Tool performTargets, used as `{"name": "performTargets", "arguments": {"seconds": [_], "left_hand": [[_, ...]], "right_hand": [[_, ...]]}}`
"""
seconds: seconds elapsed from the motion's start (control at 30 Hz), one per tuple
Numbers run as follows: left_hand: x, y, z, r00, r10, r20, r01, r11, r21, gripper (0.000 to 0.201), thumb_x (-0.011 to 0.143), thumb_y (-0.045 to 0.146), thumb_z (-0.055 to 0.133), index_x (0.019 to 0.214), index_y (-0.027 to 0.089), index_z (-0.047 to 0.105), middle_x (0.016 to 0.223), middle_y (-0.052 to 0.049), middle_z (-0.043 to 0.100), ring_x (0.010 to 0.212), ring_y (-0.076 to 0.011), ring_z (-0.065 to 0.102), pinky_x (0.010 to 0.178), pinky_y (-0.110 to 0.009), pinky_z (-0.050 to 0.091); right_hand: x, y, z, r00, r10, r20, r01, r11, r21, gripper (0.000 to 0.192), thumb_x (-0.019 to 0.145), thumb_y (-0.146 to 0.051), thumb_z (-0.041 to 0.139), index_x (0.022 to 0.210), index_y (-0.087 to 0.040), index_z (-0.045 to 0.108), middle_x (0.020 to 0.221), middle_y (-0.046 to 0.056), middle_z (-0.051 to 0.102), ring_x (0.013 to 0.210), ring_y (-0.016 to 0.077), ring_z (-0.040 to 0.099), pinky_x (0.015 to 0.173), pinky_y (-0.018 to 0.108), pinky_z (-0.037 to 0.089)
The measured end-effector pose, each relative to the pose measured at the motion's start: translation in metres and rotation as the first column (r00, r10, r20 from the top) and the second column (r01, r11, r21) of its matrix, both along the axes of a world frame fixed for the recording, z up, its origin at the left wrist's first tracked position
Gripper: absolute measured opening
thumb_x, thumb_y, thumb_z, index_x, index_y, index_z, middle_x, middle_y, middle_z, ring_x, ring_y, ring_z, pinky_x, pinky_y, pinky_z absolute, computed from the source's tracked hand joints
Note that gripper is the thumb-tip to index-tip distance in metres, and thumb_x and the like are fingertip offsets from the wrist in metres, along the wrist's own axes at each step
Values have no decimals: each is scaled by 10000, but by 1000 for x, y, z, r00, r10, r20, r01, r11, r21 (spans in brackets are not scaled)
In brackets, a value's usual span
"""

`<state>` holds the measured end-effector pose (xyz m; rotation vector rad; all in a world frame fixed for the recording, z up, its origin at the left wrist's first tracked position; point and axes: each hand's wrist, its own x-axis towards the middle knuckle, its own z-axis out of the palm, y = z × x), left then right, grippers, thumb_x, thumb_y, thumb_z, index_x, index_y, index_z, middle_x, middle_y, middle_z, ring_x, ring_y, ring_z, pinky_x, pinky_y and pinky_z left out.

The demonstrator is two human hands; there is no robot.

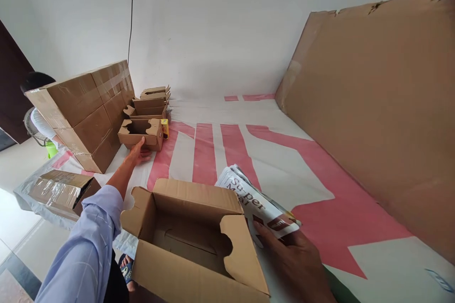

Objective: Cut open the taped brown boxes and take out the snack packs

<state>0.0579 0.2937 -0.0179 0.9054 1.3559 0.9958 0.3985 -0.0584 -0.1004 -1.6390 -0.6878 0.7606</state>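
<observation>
At the bottom of the frame an open cardboard box (194,241) sits empty on the white surface (277,170) with pink stripes. The right hand (295,258) grasps a packet stack (256,203) (printed "Super"). Further up left, the left hand (139,152), fingers loose, touches a small open box (141,133) beside large taped cartons (81,109) near the white wall (220,23).

The plain brown open cardboard box (192,241) and the small brown cardboard carton (140,133) lay on a white sheet (270,151) patterned with broad pink-red stripes. The white printed packets (258,203) bore dark brown lettering, and the sleeve (85,251) was pale blue with faint stripes.
</observation>
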Motion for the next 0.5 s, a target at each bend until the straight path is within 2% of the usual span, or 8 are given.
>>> {"name": "performTargets", "arguments": {"seconds": [0.17,0.3,0.4,0.5], "left_hand": [[18,30,6,1000,-7,-13,7,1000,-3,739,989,695,668,1446,127,550,1092,-174,720,1010,-293,706,931,-422,578],[25,48,11,1000,-10,-27,10,1000,-10,804,947,733,697,1430,104,565,1145,-216,721,1059,-307,705,928,-405,581],[23,54,15,999,-7,-44,7,1000,-7,851,948,753,678,1457,85,541,1205,-252,705,1083,-313,702,933,-414,580],[19,46,16,999,-22,-44,23,999,23,824,951,754,664,1448,106,551,1237,-264,690,1044,-324,718,914,-452,590]], "right_hand": [[-1,-1,-8,998,-23,61,23,1000,5,521,715,-647,828,1067,-264,790,1029,100,855,993,394,796,749,441,670],[-3,1,-15,996,-49,78,47,999,27,561,728,-664,818,1112,-256,783,1061,112,847,999,400,787,776,480,667],[-4,2,-15,993,-31,113,26,999,42,516,753,-635,806,1094,-248,781,1053,111,844,998,387,782,799,480,660],[-3,4,-13,987,-12,158,2,998,66,523,742,-644,794,1078,-245,765,1055,107,841,1001,373,782,835,472,648]]}}
